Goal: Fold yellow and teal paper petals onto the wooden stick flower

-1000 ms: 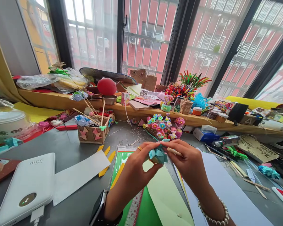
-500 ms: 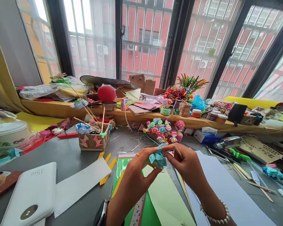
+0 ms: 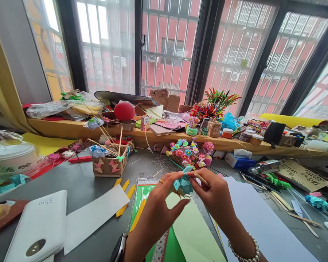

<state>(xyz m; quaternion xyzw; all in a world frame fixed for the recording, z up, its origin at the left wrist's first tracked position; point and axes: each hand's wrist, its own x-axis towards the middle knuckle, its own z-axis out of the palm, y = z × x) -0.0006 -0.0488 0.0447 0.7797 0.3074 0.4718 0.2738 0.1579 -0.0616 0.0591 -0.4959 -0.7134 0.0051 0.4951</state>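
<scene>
My left hand (image 3: 160,203) pinches a small teal folded-paper flower (image 3: 183,183) from the left, with a ring on one finger. My right hand (image 3: 217,194) meets it from the right, its fingers closed on a thin wooden stick (image 3: 201,178) whose tip touches the flower. Both hands hover above a light green sheet (image 3: 194,233) lying on green paper. A beaded bracelet circles my right wrist, and a watch sits on my left wrist.
A white power bank (image 3: 36,229) and a white paper strip (image 3: 94,216) lie at the left. A cardboard box of sticks (image 3: 109,165) and a bunch of paper flowers (image 3: 188,151) stand behind my hands. White sheets (image 3: 262,222) lie to the right. Craft clutter fills the wooden sill (image 3: 142,134).
My hands and the teal flower have stayed close together, with small shifts of the stick. The view has tilted slightly, so the table items sit a little lower in the picture.
</scene>
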